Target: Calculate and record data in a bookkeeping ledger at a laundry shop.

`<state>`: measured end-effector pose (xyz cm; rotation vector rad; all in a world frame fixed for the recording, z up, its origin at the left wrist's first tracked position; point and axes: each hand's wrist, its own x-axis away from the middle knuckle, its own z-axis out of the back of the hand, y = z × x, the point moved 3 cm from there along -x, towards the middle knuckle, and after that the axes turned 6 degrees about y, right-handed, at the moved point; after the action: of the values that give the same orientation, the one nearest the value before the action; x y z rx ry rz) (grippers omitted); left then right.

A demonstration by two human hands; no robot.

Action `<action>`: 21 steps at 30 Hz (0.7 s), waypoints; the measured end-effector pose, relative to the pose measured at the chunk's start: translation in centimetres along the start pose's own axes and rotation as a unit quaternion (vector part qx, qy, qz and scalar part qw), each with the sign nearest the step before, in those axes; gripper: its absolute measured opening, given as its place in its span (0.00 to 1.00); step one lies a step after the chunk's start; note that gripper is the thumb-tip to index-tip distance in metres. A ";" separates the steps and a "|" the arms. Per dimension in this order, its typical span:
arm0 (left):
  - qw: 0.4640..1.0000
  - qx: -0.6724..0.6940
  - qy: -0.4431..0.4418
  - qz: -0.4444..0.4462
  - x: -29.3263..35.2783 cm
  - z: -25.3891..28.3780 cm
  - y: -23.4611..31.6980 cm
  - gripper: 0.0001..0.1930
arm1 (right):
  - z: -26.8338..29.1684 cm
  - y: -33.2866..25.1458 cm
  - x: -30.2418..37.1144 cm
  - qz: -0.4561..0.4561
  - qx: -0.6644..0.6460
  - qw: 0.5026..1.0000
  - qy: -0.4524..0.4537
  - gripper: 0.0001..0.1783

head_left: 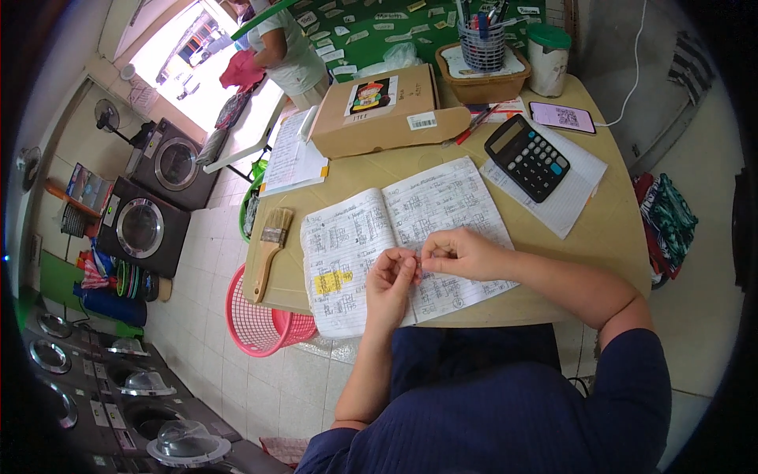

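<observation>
An open notebook point(474, 207) with handwritten pages and a yellow highlighted patch lies on the table before me. Above its lower middle, my left hand point(390, 283) and my right hand point(459, 254) meet with their fingertips close together. Both are closed in a pinch. Whatever sits between the fingers is too small or too hidden to name. A wooden-handled paintbrush point(271, 249) lies left of the notebook. To the upper right, a black calculator point(527, 158) rests on a loose lined sheet point(564, 207).
Behind the notebook are a cardboard box point(379, 110), a brown basket point(483, 85) with a pen holder point(482, 49), a green-lidded jar point(546, 67) and a phone point(562, 118) on a cable. A pink basket point(260, 324) stands left below the table. Another person point(288, 59) stands beyond.
</observation>
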<state>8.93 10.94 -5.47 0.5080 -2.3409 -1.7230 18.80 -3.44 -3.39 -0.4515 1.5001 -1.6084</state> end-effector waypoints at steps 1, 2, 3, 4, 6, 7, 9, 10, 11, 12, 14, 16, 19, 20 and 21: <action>0.999 -0.045 -0.002 -0.005 0.3 0.2 -0.3 0.05 | 0.2 -0.4 0.0 -0.009 0.017 1.000 -0.013 0.18; 0.996 -0.090 -0.004 -0.011 0.9 0.4 -0.8 0.05 | 0.4 -0.5 0.1 -0.004 0.022 1.000 -0.010 0.18; 0.996 -0.086 -0.004 -0.025 1.3 -0.3 -0.6 0.06 | 0.5 0.1 0.3 -0.084 -0.007 0.996 -0.032 0.15; 0.995 -0.099 0.007 -0.025 1.6 -0.7 -0.4 0.06 | 0.7 0.5 0.3 -0.162 -0.035 0.985 -0.054 0.13; 0.992 -0.121 -0.003 -0.043 1.7 -0.6 -0.9 0.05 | 3.1 0.4 -0.1 -0.016 0.075 0.993 0.090 0.10; 0.992 -0.120 -0.010 -0.037 1.9 -0.6 -0.9 0.05 | 4.7 0.2 -0.2 0.097 0.177 0.961 0.187 0.09; 0.992 -0.116 -0.007 -0.044 1.8 -0.8 -0.5 0.05 | 10.0 0.0 -1.0 0.046 0.209 0.917 0.338 0.08; 0.993 -0.110 -0.001 -0.044 2.1 -0.9 -0.4 0.05 | 13.4 0.4 -1.1 -0.040 0.183 0.910 0.370 0.12; 0.993 -0.108 -0.003 -0.043 2.1 -0.9 -0.4 0.05 | 16.0 -0.3 -0.8 -0.028 0.299 0.871 0.389 0.22; 0.992 -0.119 -0.007 -0.050 2.1 -0.8 -0.3 0.05 | 18.3 -0.3 0.0 0.024 0.493 0.789 0.366 0.39; 0.990 -0.126 -0.013 -0.054 1.8 -0.8 -0.4 0.06 | 20.7 1.4 1.1 -0.144 0.488 0.816 0.274 0.58; 0.986 -0.147 -0.013 -0.074 1.7 -0.8 -0.3 0.06 | 20.2 1.1 0.9 -0.171 0.521 0.814 0.192 0.69; 0.989 -0.133 -0.013 -0.064 1.6 -0.7 -0.1 0.05 | 19.1 0.5 0.6 -0.214 0.507 0.819 0.163 0.70; 0.990 -0.129 -0.012 -0.062 1.6 -0.7 -0.2 0.05 | 19.3 1.0 0.6 -0.205 0.516 0.815 0.168 0.70; 0.990 -0.124 -0.008 -0.063 1.6 -0.6 -0.2 0.06 | 19.9 1.4 0.4 -0.183 0.499 0.821 0.210 0.69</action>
<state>7.74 9.74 -5.53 0.6088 -2.1027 -2.0457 34.13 -15.94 -0.61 0.2598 0.6424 -2.6463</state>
